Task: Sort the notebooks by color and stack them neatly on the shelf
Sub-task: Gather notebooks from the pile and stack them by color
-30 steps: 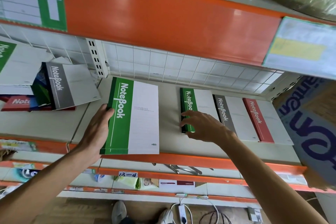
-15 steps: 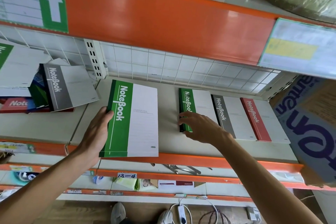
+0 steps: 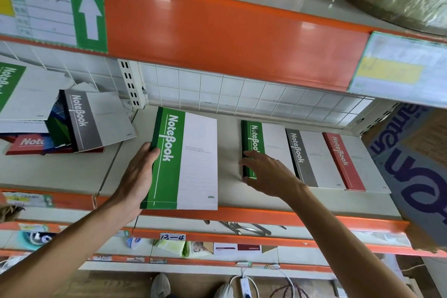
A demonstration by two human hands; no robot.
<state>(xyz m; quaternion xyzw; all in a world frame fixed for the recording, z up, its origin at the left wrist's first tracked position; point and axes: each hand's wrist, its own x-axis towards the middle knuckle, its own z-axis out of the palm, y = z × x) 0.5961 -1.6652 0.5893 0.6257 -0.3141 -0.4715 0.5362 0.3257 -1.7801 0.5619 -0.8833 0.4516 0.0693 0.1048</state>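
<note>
- The left hand [image 3: 139, 176] grips the spine edge of a large green-and-white notebook [image 3: 183, 159] lying at the front of the grey shelf [image 3: 229, 162].
- The right hand [image 3: 268, 172], fingers extended, presses the sorted green stack [image 3: 251, 143].
- Advice: square the spines before lifting the large one across.
- Counted: three sorted stacks, green, grey stack [image 3: 302, 155], red stack [image 3: 343, 159]; at least four notebooks in the unsorted heap [image 3: 72, 123].

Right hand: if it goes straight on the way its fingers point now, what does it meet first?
The right hand already touches the small green notebook at its spine; straight on, probably the same notebook.
</note>
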